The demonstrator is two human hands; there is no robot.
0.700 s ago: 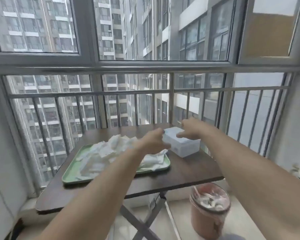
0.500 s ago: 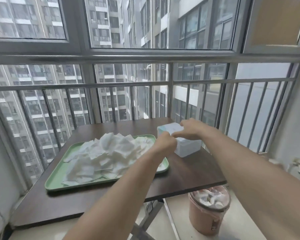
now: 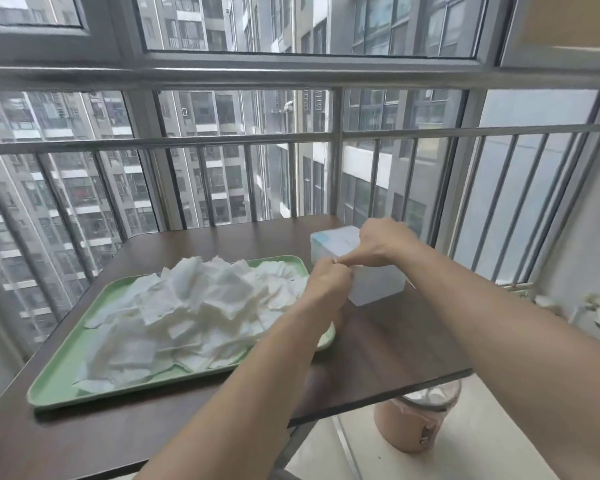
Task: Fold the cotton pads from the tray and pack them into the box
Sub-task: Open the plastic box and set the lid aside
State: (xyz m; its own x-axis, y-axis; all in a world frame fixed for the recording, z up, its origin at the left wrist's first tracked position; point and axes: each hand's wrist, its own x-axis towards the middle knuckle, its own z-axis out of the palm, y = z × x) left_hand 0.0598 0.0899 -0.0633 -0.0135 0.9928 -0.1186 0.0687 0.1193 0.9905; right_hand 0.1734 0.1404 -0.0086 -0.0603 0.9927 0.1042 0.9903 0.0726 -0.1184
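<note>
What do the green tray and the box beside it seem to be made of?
The green tray is probably plastic: even colour, smooth rounded rim, slight sheen. The box looks like frosted, translucent plastic, because its walls appear milky; I cannot be sure.

Cotton pads in tray on left of table, box just right of tray, bin below at right.

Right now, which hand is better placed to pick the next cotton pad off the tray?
Left. The left hand sits at the right end of the tray, beside the pads; the right hand is over the box, farther from the pile.
</note>
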